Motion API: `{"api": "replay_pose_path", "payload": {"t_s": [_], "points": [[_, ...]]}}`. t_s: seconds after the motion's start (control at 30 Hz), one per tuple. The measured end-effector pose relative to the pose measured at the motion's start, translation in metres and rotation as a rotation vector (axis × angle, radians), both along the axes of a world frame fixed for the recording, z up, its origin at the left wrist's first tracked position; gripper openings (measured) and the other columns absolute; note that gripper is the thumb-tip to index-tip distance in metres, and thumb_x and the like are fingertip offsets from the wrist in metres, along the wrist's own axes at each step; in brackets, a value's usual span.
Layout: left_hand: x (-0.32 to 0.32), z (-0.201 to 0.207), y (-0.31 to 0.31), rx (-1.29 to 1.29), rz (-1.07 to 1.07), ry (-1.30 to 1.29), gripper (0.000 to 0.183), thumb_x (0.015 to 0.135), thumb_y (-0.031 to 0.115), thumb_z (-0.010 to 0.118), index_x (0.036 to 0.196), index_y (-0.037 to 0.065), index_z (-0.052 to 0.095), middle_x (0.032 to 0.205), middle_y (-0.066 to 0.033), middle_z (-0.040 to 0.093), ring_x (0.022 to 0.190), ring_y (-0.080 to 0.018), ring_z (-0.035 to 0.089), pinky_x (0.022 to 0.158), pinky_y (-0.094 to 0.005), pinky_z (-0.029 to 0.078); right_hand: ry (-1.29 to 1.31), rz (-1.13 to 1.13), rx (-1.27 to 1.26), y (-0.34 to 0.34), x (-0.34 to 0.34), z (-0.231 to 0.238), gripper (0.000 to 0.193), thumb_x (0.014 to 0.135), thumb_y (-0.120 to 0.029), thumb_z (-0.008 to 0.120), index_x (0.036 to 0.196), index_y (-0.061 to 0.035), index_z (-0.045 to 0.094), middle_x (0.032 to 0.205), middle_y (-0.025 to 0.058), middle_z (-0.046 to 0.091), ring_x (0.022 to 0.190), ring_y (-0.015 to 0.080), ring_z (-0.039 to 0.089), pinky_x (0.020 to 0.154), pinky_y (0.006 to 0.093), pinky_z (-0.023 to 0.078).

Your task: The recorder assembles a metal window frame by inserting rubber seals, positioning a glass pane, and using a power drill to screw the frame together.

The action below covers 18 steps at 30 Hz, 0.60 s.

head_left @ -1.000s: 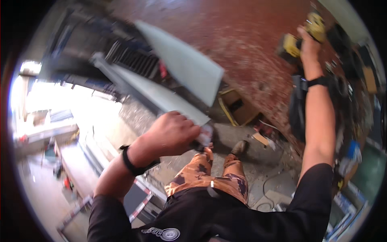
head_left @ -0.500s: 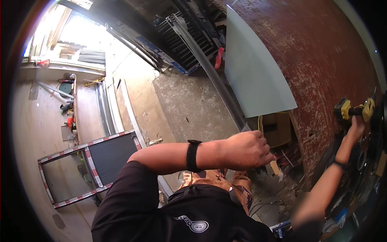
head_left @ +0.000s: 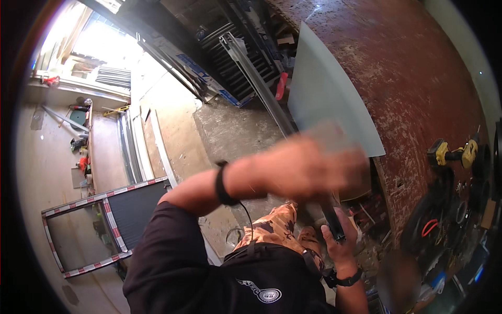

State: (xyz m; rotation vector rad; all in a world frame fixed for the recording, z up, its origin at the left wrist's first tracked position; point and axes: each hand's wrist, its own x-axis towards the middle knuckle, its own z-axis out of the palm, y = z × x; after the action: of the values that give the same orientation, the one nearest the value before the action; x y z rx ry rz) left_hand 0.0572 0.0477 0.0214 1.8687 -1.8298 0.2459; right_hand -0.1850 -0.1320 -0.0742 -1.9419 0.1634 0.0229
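Grey metal leads us in: a long, slim grey metal bar [head_left: 256, 78] slants from the upper middle of the frame down toward the centre, where the left forearm and hand hide its course. Just below, at lower centre right, we have the right hand [head_left: 343, 242] wrapped around a narrow dark bar end [head_left: 333, 221], thumb along its side. It lines up with the grey bar, though we cannot tell whether they are one piece. Across the centre comes the left hand [head_left: 316, 166], badly blurred, directly above that dark end in the frame; whether its fingers curl or touch anything, we cannot tell.

Behind it we spot a pale blue-grey flat sheet [head_left: 329, 89], right of the bar, against a scraped red-brown counter [head_left: 397, 104] filling the upper right. Over at the right edge we find a yellow-and-black power drill [head_left: 454, 153], out of both hands. Lower left, we catch a rectangular frame edged in red-and-white tape [head_left: 112, 222].
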Motion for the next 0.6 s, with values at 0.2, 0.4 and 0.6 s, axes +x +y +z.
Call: {"api": "replay_pose_path", "payload": {"t_s": [0.2, 0.4, 0.6], "points": [[0.233, -0.048, 0.167, -0.932, 1.153, 0.699, 0.052, 0.095, 0.04, 0.057, 0.128, -0.001, 0.057, 0.131, -0.0156, 0.058, 0.112, -0.0302, 0.06, 0.097, -0.0395, 0.046, -0.069, -0.035, -0.078, 0.018, -0.009, 0.008, 0.044, 0.077, -0.01, 0.072, 0.119, -0.0001, 0.062, 0.113, 0.02, 0.067, 0.103, 0.038, 0.067, 0.09, 0.0419, 0.053], [0.261, -0.105, 0.171, -0.818, 0.738, 1.629, 0.085, 0.098, 0.067, 0.019, 0.108, -0.003, 0.065, 0.094, -0.0189, 0.069, 0.089, -0.0348, 0.066, 0.086, -0.0466, 0.054, -0.005, -0.051, -0.146, 0.027, -0.021, 0.016, 0.038, 0.078, -0.007, 0.068, 0.114, 0.0031, 0.064, 0.113, 0.022, 0.069, 0.105, 0.0378, 0.068, 0.093, 0.04, 0.053], [0.25, -0.134, 0.262, -0.731, 0.526, 1.657, 0.078, 0.092, 0.063, 0.023, 0.101, -0.005, 0.059, 0.09, -0.0205, 0.064, 0.085, -0.0388, 0.061, 0.081, -0.053, 0.051, -0.073, 0.034, -0.135, 0.035, -0.024, 0.023, 0.04, 0.077, -0.012, 0.069, 0.114, 0.0036, 0.065, 0.113, 0.0223, 0.068, 0.107, 0.0376, 0.067, 0.094, 0.0412, 0.053]]}}
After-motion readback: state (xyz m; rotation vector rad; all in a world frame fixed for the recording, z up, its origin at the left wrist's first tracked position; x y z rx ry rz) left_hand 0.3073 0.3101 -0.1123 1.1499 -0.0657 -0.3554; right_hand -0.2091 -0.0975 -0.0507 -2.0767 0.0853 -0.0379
